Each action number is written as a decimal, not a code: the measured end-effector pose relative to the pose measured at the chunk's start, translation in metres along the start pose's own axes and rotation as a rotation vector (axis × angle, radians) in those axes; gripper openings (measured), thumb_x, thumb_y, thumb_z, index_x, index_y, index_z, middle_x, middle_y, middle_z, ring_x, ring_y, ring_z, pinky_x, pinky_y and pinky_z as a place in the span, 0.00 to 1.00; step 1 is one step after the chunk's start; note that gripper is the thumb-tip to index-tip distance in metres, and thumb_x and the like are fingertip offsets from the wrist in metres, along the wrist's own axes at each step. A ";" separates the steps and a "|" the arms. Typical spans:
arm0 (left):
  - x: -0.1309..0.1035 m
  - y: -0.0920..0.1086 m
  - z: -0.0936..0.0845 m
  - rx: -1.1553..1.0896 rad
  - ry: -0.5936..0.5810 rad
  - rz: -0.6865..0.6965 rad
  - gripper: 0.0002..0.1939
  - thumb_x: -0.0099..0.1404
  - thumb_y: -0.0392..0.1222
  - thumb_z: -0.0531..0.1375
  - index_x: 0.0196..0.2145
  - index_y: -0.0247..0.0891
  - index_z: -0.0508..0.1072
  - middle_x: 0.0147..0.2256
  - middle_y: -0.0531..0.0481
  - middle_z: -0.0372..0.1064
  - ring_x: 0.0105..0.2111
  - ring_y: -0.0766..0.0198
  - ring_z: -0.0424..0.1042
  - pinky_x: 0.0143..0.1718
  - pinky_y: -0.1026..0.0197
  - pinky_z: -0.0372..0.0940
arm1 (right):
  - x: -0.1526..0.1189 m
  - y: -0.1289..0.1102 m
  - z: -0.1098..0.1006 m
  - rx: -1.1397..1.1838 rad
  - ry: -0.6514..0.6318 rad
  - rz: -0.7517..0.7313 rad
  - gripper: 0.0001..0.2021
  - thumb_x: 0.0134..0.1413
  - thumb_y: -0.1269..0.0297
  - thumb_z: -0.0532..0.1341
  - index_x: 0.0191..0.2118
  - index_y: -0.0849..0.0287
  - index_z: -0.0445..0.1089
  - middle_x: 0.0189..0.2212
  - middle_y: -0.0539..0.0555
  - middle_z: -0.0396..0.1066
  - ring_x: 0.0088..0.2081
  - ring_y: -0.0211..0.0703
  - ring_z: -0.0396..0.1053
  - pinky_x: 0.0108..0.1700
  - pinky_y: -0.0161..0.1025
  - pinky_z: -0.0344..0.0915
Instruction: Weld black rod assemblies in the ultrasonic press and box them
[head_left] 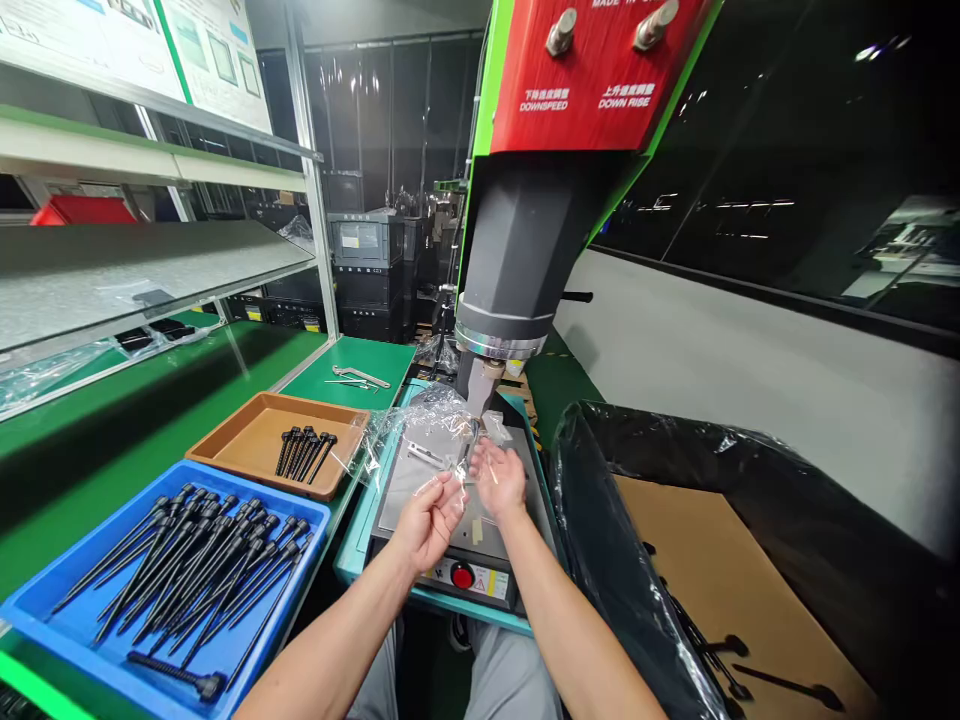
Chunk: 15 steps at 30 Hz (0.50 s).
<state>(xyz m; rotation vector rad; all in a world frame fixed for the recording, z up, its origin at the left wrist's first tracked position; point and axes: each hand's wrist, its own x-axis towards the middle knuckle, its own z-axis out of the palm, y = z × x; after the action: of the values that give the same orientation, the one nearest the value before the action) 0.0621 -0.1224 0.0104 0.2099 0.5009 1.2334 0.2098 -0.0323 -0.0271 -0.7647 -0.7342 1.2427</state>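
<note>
My left hand (426, 520) and my right hand (501, 480) are raised over the grey base plate (420, 490) of a press machine. Both pinch a small clear plastic bag (459, 470) between them, just under the machine's metal horn (480, 385). A slim dark part seems to sit inside the bag; I cannot tell more. Crumpled clear film (420, 420) lies on the plate behind my hands. A red button (462, 576) sits on the machine's front panel below my wrists.
A blue tray (45, 625) at my left holds several long black pins (195, 570). Behind it a brown tray (225, 440) holds a few more. A carton lined with a black bag (600, 560) stands at my right with black parts on cardboard. Tweezers (360, 377) lie on the green bench.
</note>
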 end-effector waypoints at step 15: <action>0.010 -0.002 0.010 0.098 -0.034 -0.006 0.10 0.64 0.35 0.61 0.42 0.29 0.72 0.44 0.35 0.75 0.36 0.57 0.78 0.38 0.59 0.73 | 0.030 -0.012 0.029 -1.085 0.258 -0.565 0.21 0.50 0.50 0.61 0.45 0.61 0.75 0.44 0.64 0.67 0.48 0.56 0.64 0.53 0.50 0.58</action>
<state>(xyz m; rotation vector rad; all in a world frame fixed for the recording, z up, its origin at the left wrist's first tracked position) 0.0707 -0.1122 0.0158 0.3118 0.5325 1.1991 0.1975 -0.0014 0.0013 -1.4201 -1.3031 0.1432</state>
